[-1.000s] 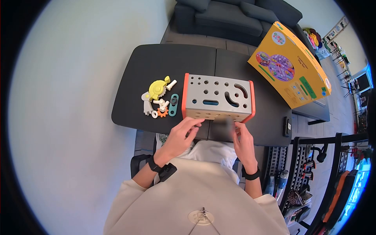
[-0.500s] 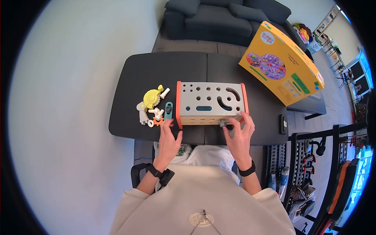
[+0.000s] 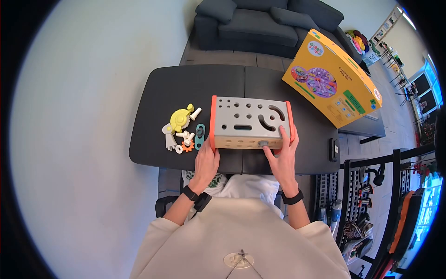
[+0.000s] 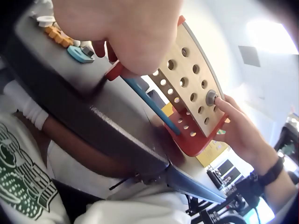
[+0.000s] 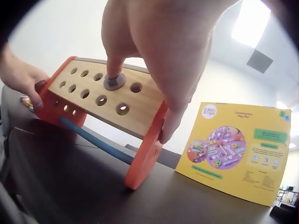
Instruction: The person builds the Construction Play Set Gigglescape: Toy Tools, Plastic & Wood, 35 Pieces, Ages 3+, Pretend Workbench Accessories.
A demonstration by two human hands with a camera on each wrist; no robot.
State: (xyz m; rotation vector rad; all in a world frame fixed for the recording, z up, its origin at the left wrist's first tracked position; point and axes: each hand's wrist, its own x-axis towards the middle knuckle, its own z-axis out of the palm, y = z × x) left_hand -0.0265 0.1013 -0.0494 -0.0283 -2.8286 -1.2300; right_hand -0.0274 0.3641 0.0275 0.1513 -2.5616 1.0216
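Observation:
A toy workbench [image 3: 234,133] with a grey holed top, a wooden front panel [image 5: 135,119] and red-orange end panels stands on the dark table. My left hand [image 3: 206,162] grips its left end panel, thumb on the near side. My right hand [image 3: 284,162] holds the right end, with fingers over the top and outer side. Its thumb presses the head of a grey bolt [image 5: 114,83] in a hole of the wooden panel; the bolt's shank is hidden. A blue bar [image 5: 96,139] joins the end panels low down.
Left of the workbench lie a yellow toothed part [image 3: 180,120], white screws [image 3: 186,136], an orange gear [image 3: 187,147], a white ring [image 3: 179,149] and a teal strip [image 3: 199,142]. A yellow box [image 3: 346,74] stands at the back right. A small black device [image 3: 333,149] sits near the right edge.
My left hand has moved left from the front panel to the left end panel and taken hold. My right hand has brought the bolt to the front panel, and the thumb now presses its head.

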